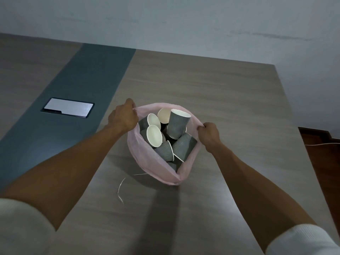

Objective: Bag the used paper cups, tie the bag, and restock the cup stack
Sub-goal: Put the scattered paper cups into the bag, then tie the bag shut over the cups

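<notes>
A thin pink plastic bag (147,162) stands on the wooden table (220,92), its mouth held wide. Inside lie several grey ribbed paper cups (177,126) with white insides, tumbled at different angles; one stands upright near the far rim. My left hand (123,117) pinches the bag's rim at its far left edge. My right hand (208,134) pinches the rim on the right side. Both fists are closed on the plastic. No stack of fresh cups is in view.
A thin white string (120,188) lies on the table just in front of the bag. A dark blue-grey strip (82,85) runs along the table at left, with a silver rectangular cover plate (68,109) set in it. The table's right edge drops to brown floor (323,162).
</notes>
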`<move>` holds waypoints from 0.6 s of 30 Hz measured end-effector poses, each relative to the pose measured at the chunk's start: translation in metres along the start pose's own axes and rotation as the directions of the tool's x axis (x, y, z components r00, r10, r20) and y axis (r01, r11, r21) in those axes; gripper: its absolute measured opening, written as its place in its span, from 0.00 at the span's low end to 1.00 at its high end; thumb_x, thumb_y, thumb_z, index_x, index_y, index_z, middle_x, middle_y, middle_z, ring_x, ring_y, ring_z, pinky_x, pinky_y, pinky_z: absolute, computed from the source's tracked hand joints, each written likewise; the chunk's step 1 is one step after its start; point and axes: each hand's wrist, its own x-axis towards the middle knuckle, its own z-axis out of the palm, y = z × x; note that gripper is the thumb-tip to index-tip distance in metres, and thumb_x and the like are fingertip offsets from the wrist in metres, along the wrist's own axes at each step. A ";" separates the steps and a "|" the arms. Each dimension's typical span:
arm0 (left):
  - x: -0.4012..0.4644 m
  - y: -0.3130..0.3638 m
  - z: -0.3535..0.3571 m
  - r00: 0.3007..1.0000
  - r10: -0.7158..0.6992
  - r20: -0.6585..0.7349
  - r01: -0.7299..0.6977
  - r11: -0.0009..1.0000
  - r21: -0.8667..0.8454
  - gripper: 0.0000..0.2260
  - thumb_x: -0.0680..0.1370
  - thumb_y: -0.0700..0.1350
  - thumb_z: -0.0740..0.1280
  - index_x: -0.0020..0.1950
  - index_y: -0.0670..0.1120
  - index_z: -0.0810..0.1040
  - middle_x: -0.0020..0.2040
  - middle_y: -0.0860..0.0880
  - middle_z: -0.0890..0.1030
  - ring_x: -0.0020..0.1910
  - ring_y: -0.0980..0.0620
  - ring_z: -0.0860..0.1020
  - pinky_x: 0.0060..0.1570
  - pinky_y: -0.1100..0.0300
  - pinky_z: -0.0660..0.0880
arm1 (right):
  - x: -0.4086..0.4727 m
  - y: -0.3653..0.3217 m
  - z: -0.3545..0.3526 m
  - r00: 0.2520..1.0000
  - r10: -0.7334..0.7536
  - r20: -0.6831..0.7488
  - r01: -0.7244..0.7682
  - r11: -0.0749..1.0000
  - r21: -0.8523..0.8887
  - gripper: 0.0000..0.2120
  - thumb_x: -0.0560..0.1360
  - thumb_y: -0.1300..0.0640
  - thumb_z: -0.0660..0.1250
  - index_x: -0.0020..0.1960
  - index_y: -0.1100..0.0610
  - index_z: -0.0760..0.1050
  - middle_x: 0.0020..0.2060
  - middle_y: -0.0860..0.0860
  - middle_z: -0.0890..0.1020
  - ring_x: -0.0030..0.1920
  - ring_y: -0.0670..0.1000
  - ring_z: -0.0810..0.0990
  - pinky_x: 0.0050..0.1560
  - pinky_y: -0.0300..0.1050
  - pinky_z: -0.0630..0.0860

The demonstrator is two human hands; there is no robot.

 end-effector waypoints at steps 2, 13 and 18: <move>0.000 -0.003 0.000 0.996 -0.063 0.064 0.066 0.997 -0.046 0.05 0.81 0.47 0.58 0.56 0.49 0.67 0.49 0.43 0.76 0.48 0.39 0.76 0.52 0.46 0.77 | -0.001 -0.011 -0.010 0.999 -0.033 -0.038 0.035 0.998 0.049 0.06 0.77 0.58 0.61 0.49 0.60 0.73 0.44 0.57 0.79 0.43 0.58 0.78 0.39 0.47 0.73; -0.015 -0.002 -0.034 0.975 -0.191 0.117 0.223 0.789 -0.573 0.11 0.70 0.44 0.66 0.51 0.46 0.71 0.48 0.44 0.76 0.44 0.44 0.77 0.38 0.51 0.78 | -0.014 -0.044 -0.050 0.967 -0.199 -0.160 0.207 0.978 0.035 0.11 0.71 0.62 0.63 0.48 0.57 0.83 0.41 0.54 0.83 0.41 0.56 0.82 0.38 0.43 0.75; -0.018 -0.008 -0.061 0.996 -0.085 -0.014 0.076 0.943 -0.325 0.12 0.73 0.34 0.66 0.55 0.43 0.80 0.49 0.44 0.76 0.47 0.44 0.75 0.47 0.54 0.75 | -0.024 -0.063 -0.080 0.917 -0.274 -0.290 0.251 0.961 -0.117 0.12 0.76 0.64 0.59 0.48 0.58 0.81 0.42 0.58 0.84 0.40 0.60 0.84 0.43 0.58 0.84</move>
